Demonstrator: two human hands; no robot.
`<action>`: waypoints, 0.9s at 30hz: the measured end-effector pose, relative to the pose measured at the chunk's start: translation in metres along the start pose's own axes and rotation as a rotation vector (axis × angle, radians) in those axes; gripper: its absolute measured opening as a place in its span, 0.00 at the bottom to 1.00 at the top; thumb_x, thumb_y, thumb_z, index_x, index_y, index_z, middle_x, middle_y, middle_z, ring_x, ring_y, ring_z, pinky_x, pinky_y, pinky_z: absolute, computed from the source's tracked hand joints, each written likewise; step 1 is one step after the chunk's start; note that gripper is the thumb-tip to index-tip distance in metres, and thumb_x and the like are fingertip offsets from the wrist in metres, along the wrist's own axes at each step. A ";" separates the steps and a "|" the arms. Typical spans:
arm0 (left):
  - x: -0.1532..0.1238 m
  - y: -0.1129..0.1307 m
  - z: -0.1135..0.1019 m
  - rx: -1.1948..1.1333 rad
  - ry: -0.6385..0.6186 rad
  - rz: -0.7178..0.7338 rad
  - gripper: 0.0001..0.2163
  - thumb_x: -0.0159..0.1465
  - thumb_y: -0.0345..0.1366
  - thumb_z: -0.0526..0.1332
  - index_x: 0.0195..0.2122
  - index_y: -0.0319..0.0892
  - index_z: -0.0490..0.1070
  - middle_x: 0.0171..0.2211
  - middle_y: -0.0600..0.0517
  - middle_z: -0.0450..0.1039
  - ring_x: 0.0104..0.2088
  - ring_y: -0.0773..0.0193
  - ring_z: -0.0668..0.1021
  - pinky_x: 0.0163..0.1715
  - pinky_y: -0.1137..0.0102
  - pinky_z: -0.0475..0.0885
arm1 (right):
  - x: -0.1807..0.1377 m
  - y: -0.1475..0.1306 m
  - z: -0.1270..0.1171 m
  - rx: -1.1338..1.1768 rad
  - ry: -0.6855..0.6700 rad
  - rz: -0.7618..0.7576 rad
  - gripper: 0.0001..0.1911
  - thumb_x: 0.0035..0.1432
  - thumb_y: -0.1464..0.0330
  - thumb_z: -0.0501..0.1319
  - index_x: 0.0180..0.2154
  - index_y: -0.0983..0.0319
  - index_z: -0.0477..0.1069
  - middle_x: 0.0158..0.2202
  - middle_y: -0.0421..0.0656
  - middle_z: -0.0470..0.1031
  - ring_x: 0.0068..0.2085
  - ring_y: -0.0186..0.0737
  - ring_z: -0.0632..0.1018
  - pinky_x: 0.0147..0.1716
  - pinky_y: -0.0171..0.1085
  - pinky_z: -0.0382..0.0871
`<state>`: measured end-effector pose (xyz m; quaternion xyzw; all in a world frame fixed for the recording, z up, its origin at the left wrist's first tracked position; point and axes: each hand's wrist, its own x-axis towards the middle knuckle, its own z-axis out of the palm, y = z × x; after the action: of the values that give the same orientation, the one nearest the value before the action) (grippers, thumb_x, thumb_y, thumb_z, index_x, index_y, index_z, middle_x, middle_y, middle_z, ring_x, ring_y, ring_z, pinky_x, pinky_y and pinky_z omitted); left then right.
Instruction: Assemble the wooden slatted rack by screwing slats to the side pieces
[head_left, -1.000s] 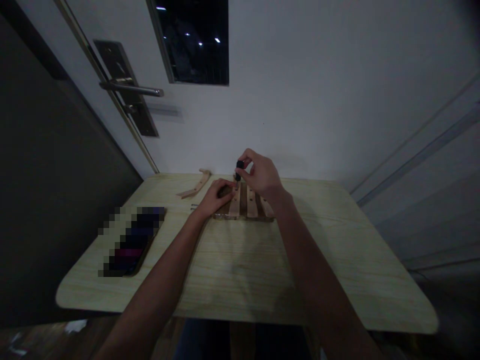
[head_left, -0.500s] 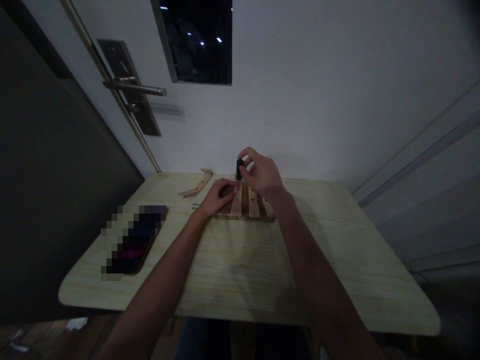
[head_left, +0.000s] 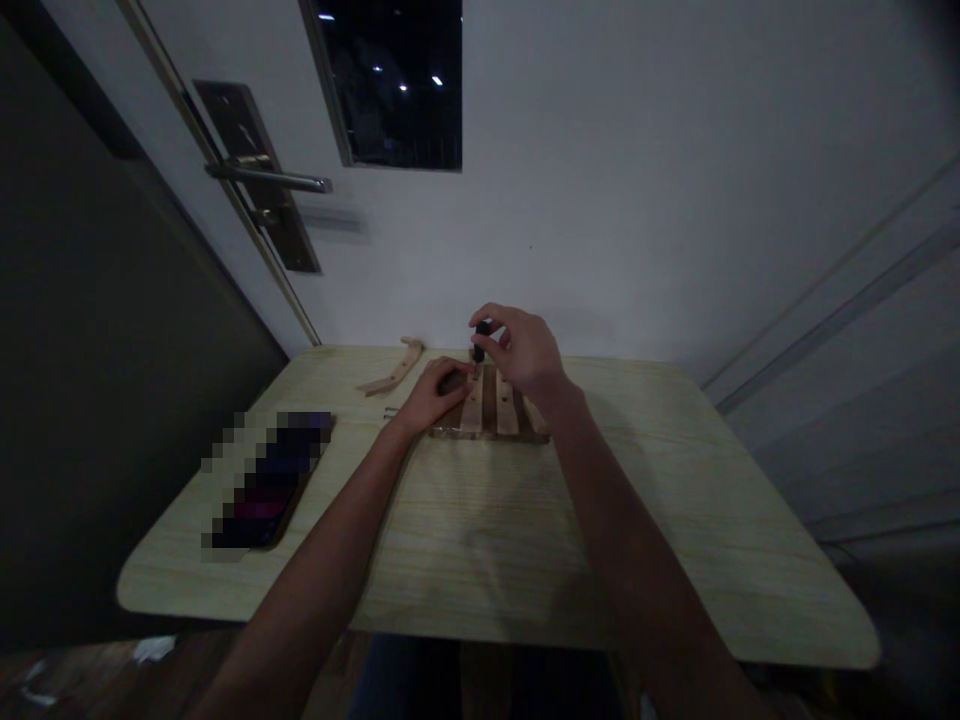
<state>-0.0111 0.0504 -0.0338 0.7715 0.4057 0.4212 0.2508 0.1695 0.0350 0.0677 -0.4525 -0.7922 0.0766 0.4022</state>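
My right hand (head_left: 529,350) pinches the black handle of a small screwdriver (head_left: 480,345), which stands upright over the far end of a pale wooden strip (head_left: 472,408). My left hand (head_left: 433,393) is closed at the left side of that strip, its thumb and fingertips against it near the screwdriver's tip. The strip lies on a brown wooden board (head_left: 490,405), beside a second pale strip (head_left: 507,408) and another partly behind my right wrist. The tip's contact with a screw is too small to make out.
A bent wooden piece (head_left: 395,370) lies at the table's back left. Small metal pins or screws (head_left: 390,413) lie left of my left hand. A phone (head_left: 274,480) rests on the left of the table (head_left: 480,560). Behind stands a white door with a handle (head_left: 270,178).
My right hand's fingers have shifted around the screwdriver handle, with the fingertips now further left and lower over its top. My left hand and the board keep their place.
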 end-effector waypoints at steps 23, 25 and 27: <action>0.000 0.000 -0.001 0.005 -0.015 0.001 0.13 0.62 0.42 0.62 0.44 0.42 0.73 0.45 0.46 0.74 0.49 0.52 0.74 0.55 0.55 0.67 | 0.000 -0.004 -0.003 -0.030 0.003 0.052 0.09 0.58 0.72 0.64 0.42 0.60 0.76 0.37 0.43 0.81 0.36 0.40 0.78 0.38 0.39 0.69; 0.000 0.000 -0.001 0.009 -0.011 0.001 0.13 0.62 0.42 0.62 0.44 0.41 0.73 0.45 0.46 0.74 0.49 0.52 0.74 0.55 0.56 0.67 | 0.001 -0.004 -0.002 -0.011 0.005 0.069 0.10 0.58 0.71 0.64 0.44 0.61 0.77 0.39 0.44 0.81 0.36 0.39 0.79 0.39 0.39 0.70; 0.000 0.000 0.000 0.020 -0.006 0.001 0.13 0.62 0.42 0.62 0.44 0.41 0.73 0.45 0.46 0.74 0.49 0.52 0.74 0.55 0.56 0.67 | 0.001 -0.002 0.000 0.007 0.010 0.064 0.12 0.59 0.71 0.62 0.46 0.62 0.77 0.43 0.45 0.81 0.35 0.39 0.79 0.41 0.40 0.71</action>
<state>-0.0114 0.0507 -0.0340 0.7754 0.4088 0.4150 0.2439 0.1682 0.0348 0.0693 -0.4766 -0.7751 0.0898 0.4051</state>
